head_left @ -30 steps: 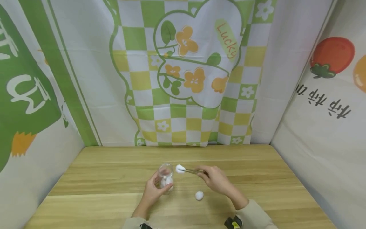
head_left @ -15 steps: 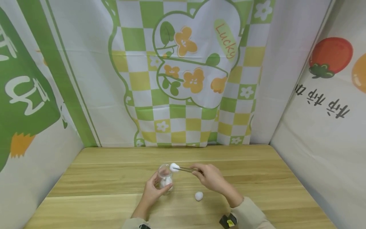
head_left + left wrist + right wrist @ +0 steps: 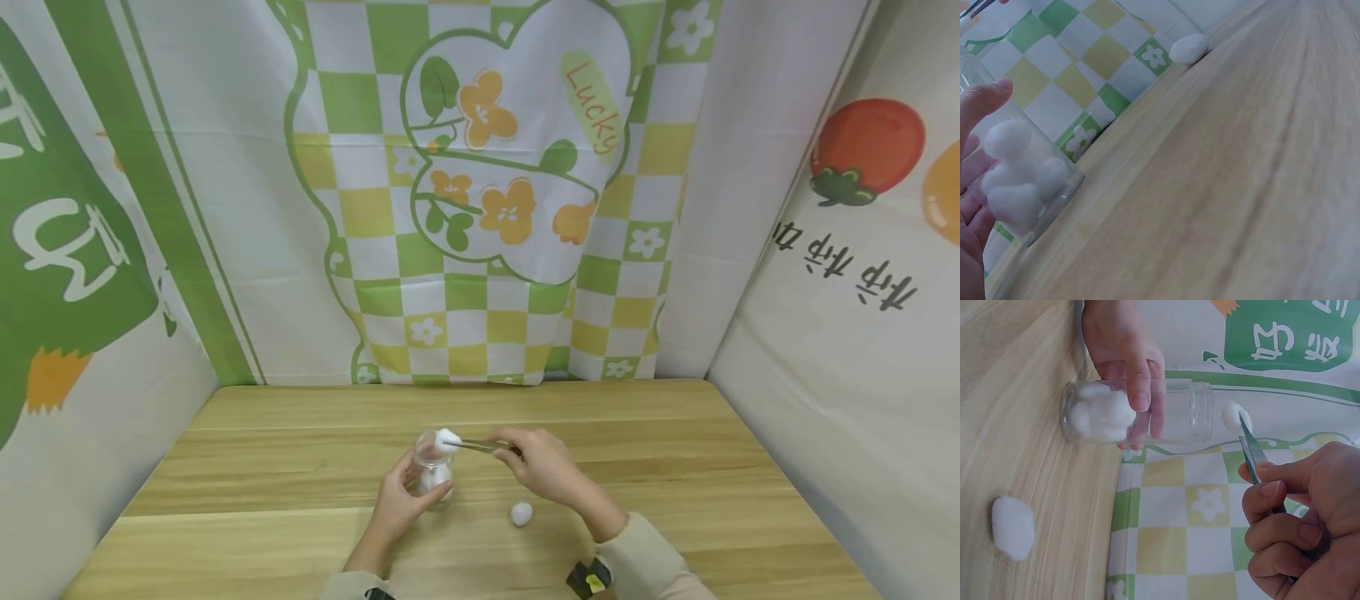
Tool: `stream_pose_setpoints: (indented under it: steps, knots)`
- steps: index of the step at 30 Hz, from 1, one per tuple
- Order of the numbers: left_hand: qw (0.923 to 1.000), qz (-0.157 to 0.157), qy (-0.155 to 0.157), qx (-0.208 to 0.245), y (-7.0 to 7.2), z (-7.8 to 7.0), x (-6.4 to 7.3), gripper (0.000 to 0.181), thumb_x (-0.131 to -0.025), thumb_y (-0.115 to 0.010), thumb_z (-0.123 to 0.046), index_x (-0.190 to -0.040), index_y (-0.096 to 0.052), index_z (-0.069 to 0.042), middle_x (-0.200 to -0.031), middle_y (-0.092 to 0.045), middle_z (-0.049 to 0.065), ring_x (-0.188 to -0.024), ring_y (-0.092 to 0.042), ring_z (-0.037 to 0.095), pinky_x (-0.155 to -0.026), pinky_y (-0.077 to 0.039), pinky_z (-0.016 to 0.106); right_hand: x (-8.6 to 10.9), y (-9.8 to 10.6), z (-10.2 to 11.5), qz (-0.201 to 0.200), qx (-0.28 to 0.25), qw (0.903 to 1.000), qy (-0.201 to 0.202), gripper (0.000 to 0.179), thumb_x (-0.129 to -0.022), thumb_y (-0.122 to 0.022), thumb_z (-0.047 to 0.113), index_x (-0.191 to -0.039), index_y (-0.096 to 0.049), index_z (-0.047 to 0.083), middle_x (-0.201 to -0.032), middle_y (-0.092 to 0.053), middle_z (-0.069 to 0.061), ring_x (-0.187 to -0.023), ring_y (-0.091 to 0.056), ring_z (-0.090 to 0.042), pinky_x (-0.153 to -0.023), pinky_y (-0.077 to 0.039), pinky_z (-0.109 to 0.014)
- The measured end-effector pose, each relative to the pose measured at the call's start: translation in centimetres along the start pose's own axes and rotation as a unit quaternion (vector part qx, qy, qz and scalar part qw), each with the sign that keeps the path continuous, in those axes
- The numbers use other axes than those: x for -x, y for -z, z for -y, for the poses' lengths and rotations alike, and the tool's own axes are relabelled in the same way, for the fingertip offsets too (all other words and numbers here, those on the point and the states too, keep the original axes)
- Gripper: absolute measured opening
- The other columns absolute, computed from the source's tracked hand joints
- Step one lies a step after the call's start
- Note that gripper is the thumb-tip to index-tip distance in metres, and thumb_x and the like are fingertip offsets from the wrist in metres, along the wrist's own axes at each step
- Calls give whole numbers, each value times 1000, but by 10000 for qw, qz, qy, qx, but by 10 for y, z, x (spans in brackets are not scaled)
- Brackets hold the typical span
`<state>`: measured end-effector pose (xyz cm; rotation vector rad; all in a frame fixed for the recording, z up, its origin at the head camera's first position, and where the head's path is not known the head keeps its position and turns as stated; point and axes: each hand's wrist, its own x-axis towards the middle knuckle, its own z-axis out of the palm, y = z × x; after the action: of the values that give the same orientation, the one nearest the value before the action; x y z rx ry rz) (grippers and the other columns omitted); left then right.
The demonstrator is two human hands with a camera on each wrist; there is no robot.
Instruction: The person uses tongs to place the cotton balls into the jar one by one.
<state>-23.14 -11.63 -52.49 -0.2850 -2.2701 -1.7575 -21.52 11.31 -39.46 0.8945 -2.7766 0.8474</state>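
My left hand (image 3: 401, 497) grips a clear glass jar (image 3: 1175, 412) that stands upright on the table, its mouth uncovered. Several white cotton balls (image 3: 1013, 175) lie in the jar's lower part. My right hand (image 3: 543, 464) pinches metal tweezers (image 3: 1252, 449), whose tips hold one cotton ball (image 3: 1235, 417) just above the jar's mouth. In the head view this held ball overlaps the right side of the rim. Another cotton ball (image 3: 521, 514) rests on the table to the right of the jar, below my right hand.
The wooden table (image 3: 300, 467) spreads around both hands. A checkered cloth (image 3: 450, 325) hangs behind its far edge, and printed fabric walls (image 3: 840, 375) close in the sides.
My right hand has moved left with the tweezers, bringing the held cotton ball from beside the jar to over its mouth. My left hand and the jar stay put.
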Motion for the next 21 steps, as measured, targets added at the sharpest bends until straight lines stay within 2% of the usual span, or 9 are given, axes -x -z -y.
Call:
stream_pose_setpoints:
  steps: [4, 10, 17, 21]
  knots:
    - [10000, -1, -82, -40, 1, -1, 0, 61, -75, -81, -9, -129, -55, 1, -123, -66, 21, -114, -62, 40, -98, -52, 53, -1, -1, 1, -19, 10, 10000, 12, 22, -95, -58, 13, -114, -67, 9, -56, -47, 4, -47, -28, 3, -43, -21, -11]
    - [9999, -3, 100, -61, 1, -2, 0, 63, -75, -81, -11, -130, -54, 0, -123, -67, 20, -115, -63, 36, -99, -52, 48, -6, -3, 3, 43, 89, 9999, 41, 23, -96, -57, 14, -116, -66, 9, -57, -51, 3, -47, -30, 2, -44, -25, -12]
    - [9999, 45, 110, 13, 1, -1, -1, 64, -75, -81, -10, -132, -52, 2, -125, -65, 22, -117, -61, 41, -101, -50, 53, -11, -9, 5, 53, 211, 9997, 79, 22, -96, -57, 14, -116, -67, 9, -61, -56, 0, -47, -29, 1, -43, -23, -13]
    - [9999, 9, 132, -49, 1, -1, -1, 63, -74, -82, -11, -130, -54, 1, -123, -67, 20, -114, -63, 33, -99, -52, 46, -12, -11, 6, 28, 298, 9995, 71, 22, -95, -58, 14, -115, -67, 10, -65, -61, -1, -48, -29, 1, -43, -23, -13]
